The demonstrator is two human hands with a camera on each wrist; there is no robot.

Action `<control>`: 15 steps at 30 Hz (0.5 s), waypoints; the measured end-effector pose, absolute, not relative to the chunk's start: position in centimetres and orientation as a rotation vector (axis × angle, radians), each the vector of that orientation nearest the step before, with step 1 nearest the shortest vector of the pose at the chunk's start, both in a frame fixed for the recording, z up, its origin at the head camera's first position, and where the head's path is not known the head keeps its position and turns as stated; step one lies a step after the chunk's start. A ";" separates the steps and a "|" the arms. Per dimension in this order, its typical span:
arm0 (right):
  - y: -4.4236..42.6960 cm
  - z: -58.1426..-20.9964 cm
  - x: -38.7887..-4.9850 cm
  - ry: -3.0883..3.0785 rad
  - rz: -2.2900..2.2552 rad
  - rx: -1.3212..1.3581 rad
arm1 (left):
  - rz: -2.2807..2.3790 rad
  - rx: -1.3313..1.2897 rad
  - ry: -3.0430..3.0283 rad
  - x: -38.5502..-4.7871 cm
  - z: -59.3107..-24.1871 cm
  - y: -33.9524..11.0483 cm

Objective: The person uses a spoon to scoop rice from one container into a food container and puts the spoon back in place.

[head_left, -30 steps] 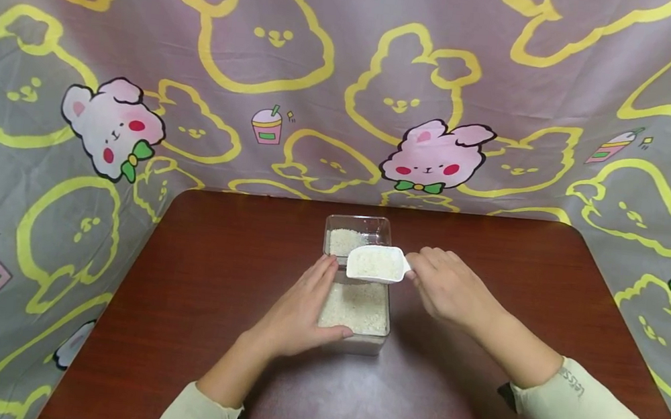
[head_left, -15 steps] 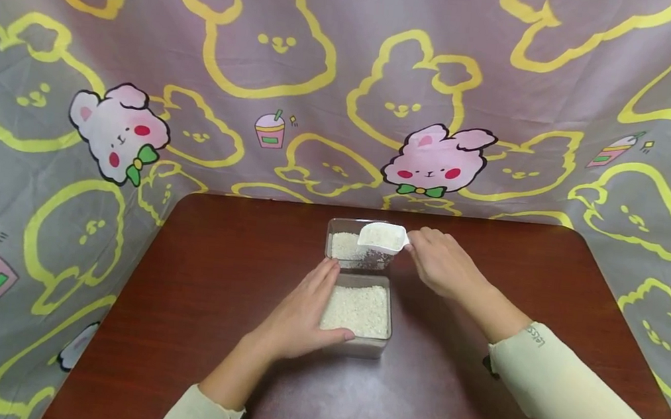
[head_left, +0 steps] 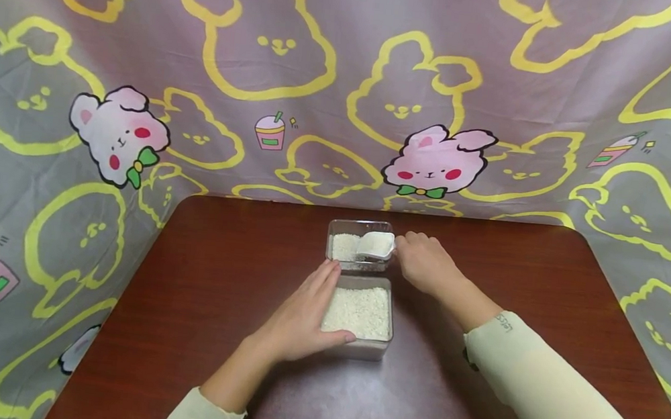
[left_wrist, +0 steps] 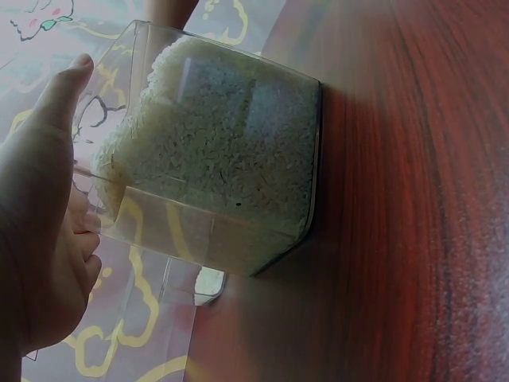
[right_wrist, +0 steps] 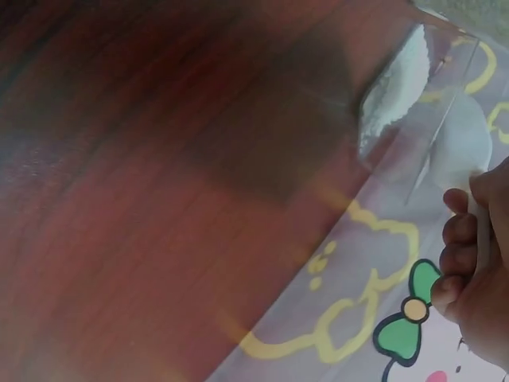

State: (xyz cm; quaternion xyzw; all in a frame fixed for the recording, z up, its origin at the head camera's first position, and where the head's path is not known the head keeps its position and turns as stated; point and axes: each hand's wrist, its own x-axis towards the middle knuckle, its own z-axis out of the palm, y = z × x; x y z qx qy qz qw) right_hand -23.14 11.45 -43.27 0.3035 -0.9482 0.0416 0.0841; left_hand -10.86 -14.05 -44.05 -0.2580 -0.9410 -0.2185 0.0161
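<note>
My right hand [head_left: 425,262] grips the handle of a white scoop [head_left: 376,245] heaped with rice. The scoop is over the right part of the far clear box [head_left: 358,263]; in the right wrist view the scoop [right_wrist: 461,147] shows at the box's rim. A low heap of rice [head_left: 344,246] lies in that box's left part. Closer to me stands a larger clear box [left_wrist: 215,239], filled high with rice [head_left: 359,311]. My left hand [head_left: 301,314] rests along its left side, fingers straight, thumb on the near rim.
Both boxes stand in line on a reddish-brown wooden table [head_left: 212,292], the smaller one nearer the back edge. A patterned cloth [head_left: 327,47] with cartoon rabbits hangs behind the table and along both sides.
My right hand has carried the full scoop away from me, from over the near box to over the far box, lowering it lately. The left hand has stayed in place.
</note>
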 end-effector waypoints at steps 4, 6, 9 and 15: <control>11.0 -43.1 -23.0 -2.796 0.013 0.918 | -0.681 -0.797 -2.939 -10.8 -44.1 -14.0; 11.0 -43.1 -22.9 -2.769 -0.039 0.932 | -0.678 -0.798 -2.942 -10.8 -44.2 -14.0; 10.8 -42.8 -22.6 -2.714 -0.113 0.960 | -0.674 -0.809 -2.936 -10.7 -44.1 -13.9; 10.1 -41.6 -22.4 -2.593 -0.257 0.984 | -0.663 -0.822 -2.905 -10.8 -43.9 -14.0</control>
